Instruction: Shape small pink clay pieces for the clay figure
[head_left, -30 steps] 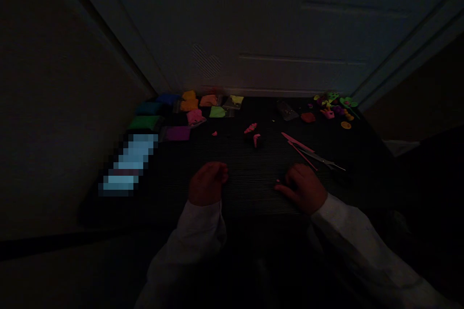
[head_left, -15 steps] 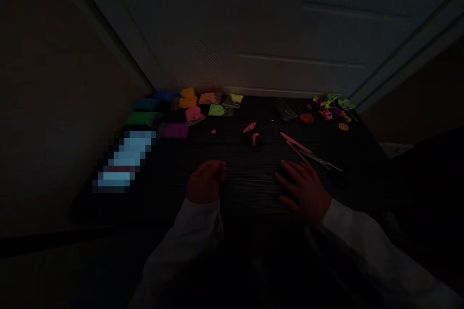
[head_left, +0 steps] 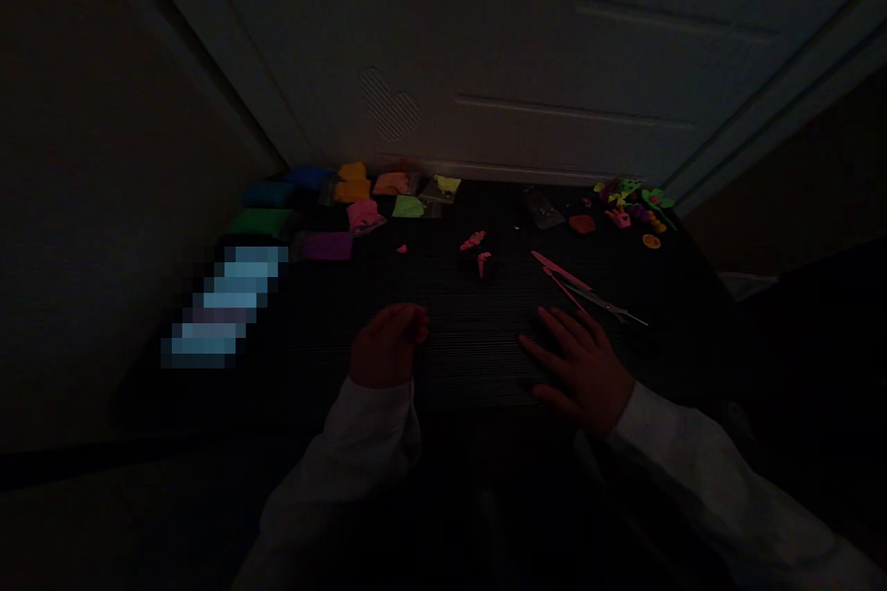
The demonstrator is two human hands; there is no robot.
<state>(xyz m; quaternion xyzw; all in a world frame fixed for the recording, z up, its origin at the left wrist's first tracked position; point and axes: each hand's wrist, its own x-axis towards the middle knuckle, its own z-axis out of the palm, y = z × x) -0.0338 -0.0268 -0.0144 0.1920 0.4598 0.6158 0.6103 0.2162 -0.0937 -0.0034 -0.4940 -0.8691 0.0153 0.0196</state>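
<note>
In the dim head view my left hand (head_left: 386, 343) rests on its side on the dark table (head_left: 457, 342). Its fingers are curled in, so whatever they hold, if anything, is hidden. My right hand (head_left: 578, 365) lies palm down with fingers spread. Just beyond its fingertips are a thin pink stick (head_left: 564, 288), a longer pink tool (head_left: 560, 270) and scissors (head_left: 601, 300). Ahead, between my hands, lie a pink patterned piece (head_left: 473, 241) and a small dark lump with pink strips (head_left: 483, 265). A tiny pink bit (head_left: 402, 248) sits farther left.
Coloured clay packs, including a purple one (head_left: 328, 246) and a green one (head_left: 263, 223), line the back left. A pixelated bright screen (head_left: 228, 300) is at the left edge. Small coloured figures (head_left: 627, 199) and a red lump (head_left: 583, 223) are back right, before a pale door (head_left: 485, 46).
The view has shifted slightly, and the scene looks a little darker. My right hand's fingers have spread a bit wider. My left hand keeps its curled pose.
</note>
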